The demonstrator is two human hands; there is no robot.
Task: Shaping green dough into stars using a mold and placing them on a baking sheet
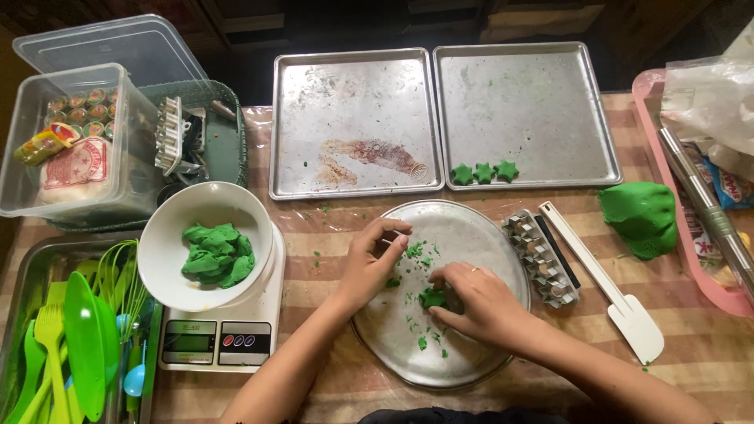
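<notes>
Both of my hands rest on a round metal plate (471,228) in front of me. My right hand (479,302) grips a small green dough piece (430,298) against the plate. My left hand (375,259) is curled beside it, fingertips pinching at green crumbs (415,251) scattered on the plate. Whether it holds a scrap I cannot tell. Three green star-shaped dough pieces (484,172) lie in a row at the front left corner of the right baking tray (542,102).
A second baking tray (353,94) sits left of it. White bowl (169,251) of green dough stands on a kitchen scale (216,341). Metal cutter set (540,257), white spatula (609,283), green dough lump (642,216), rolling pin (707,208), plastic containers (78,141), green utensils (75,338).
</notes>
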